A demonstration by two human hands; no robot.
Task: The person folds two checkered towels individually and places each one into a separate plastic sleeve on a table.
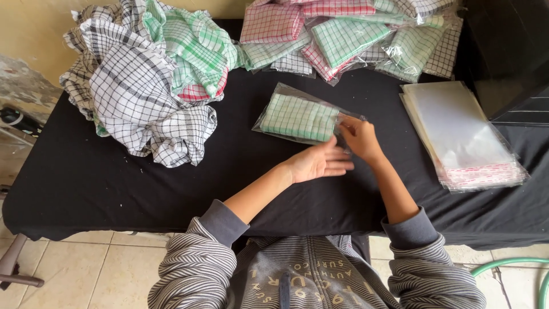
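Left hand (315, 162) flat and open beside bagged green cloth (298, 118).
Right hand (359, 137) pinches the bag's right end; long axis runs left-right, slightly tilted.

A heap of loose checked cloths (143, 80), bagged cloths (343, 34) and empty clear bags (457, 134) on a black table (114, 183).

packed cloths (343, 34): cut off by top edge | hose (514, 266): cut off right

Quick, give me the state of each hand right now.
Left hand: open, fingers flat on the black table beside the bagged green cloth.
Right hand: closed, pinching the open end of the clear bag.
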